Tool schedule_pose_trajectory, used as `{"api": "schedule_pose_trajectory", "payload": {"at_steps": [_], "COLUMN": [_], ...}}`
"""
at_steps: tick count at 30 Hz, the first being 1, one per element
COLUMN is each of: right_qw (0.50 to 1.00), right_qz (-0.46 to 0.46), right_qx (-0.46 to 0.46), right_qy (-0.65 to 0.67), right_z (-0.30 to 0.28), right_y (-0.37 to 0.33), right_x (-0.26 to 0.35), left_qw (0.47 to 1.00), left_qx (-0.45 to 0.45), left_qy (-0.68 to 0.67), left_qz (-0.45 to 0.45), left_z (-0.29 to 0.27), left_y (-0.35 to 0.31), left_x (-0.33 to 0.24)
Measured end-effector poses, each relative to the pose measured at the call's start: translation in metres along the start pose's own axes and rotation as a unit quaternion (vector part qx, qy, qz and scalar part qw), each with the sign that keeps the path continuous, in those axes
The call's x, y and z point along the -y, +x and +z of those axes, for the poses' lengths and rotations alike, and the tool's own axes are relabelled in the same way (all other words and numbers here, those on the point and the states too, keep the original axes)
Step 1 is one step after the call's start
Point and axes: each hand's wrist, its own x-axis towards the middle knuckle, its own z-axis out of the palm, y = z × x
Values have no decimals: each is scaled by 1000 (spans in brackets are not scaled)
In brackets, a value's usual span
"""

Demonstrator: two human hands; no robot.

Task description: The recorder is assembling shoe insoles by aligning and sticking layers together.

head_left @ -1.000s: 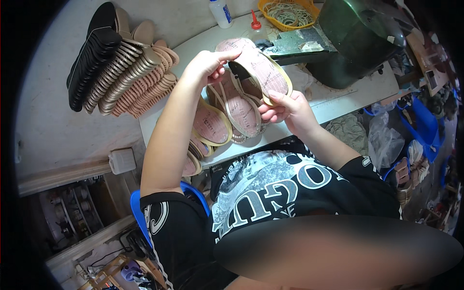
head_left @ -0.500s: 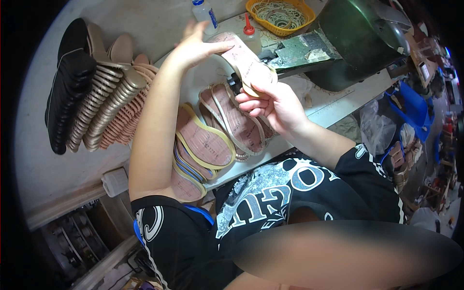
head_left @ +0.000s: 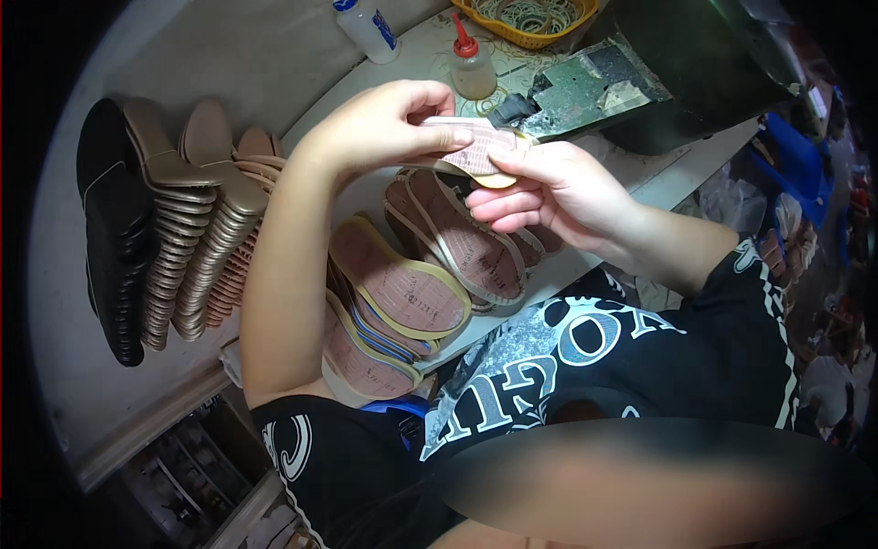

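Note:
A pinkish insole [head_left: 477,159] with a yellow edge is held between my two hands above the work table. My left hand [head_left: 389,123] grips its far-left part, with the thumb lying on the upper face and the fingers curled behind. At the other end, my right hand [head_left: 562,188] pinches the yellow-edged tip with its thumb on top; the lower fingers are loosely bent. Just below my hands lie piled insoles with yellow edges [head_left: 407,284] and, beside them, another pile with pale edges [head_left: 471,242].
Banded stacks of black soles [head_left: 119,247] and gold soles [head_left: 215,238] stand at the left. Beyond my hands are a red-tipped bottle [head_left: 473,73], a white bottle [head_left: 368,32], a yellow basket [head_left: 526,35] of bands and a green machine [head_left: 599,91].
My left hand has come down from its raised, open-fingered pose and gripped the insole. The insole is now tilted flatter to my view. The whole view has shifted a little.

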Motion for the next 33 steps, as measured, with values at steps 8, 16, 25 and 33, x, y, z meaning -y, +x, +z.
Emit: {"api": "schedule_pose_trajectory", "payload": {"at_steps": [8, 16, 25, 33], "right_qw": [1000, 999, 995, 959], "right_qz": [17, 37, 49, 85], "right_qx": [9, 16, 33, 118], "right_qy": [-5, -31, -79, -242], "right_z": [-10, -9, -13, -46], "right_y": [-1, -1, -18, -55], "right_x": [11, 19, 28, 35], "left_qw": [997, 992, 965, 961], "left_qx": [-27, -47, -30, -52], "left_qy": [63, 56, -149, -156], "left_qz": [-38, -107, -212, -223], "left_z": [25, 36, 49, 51], "left_y": [-10, -18, -24, -21], "left_x": [-6, -17, -35, -34]}}
